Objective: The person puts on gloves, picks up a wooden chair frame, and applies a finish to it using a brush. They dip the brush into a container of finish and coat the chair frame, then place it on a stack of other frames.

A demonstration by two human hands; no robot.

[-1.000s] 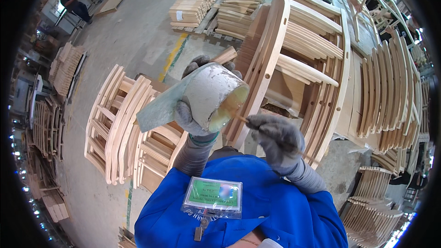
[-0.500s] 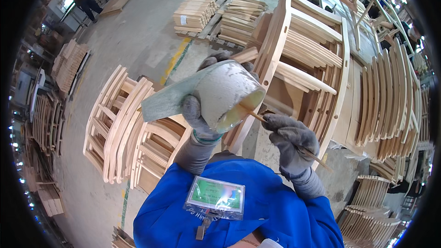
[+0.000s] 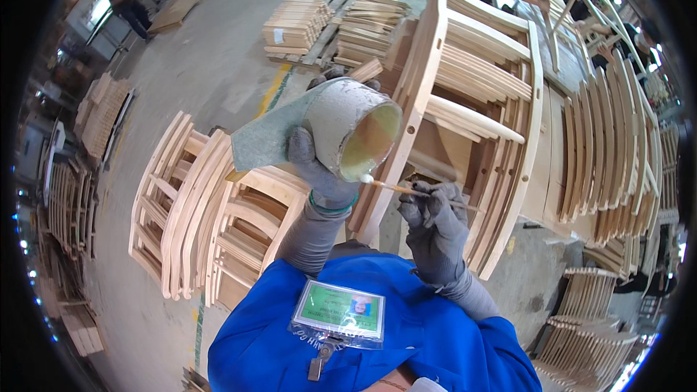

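Note:
My left hand, in a grey glove, is wrapped round a white, stained cup tilted with its mouth to the right. Yellowish-white residue coats the cup's inside. A pale green sheet sticks out leftward between hand and cup. Beyond the cup a short wood piece shows by my fingertips; whether they hold it I cannot tell. My right hand, also gloved, pinches a thin wooden stick. Its tip carries a white, glue-like blob just at the cup's lower rim.
A stack of wooden chair-back frames leans close on the right, with more frames at left. Curved slats stand farther right. Stacked boards lie on pallets ahead. Co-workers stand at the far left and upper right.
The stick has come out of the cup, its white tip now at the rim. My right hand has shifted left and turned. The cup's mouth faces me more.

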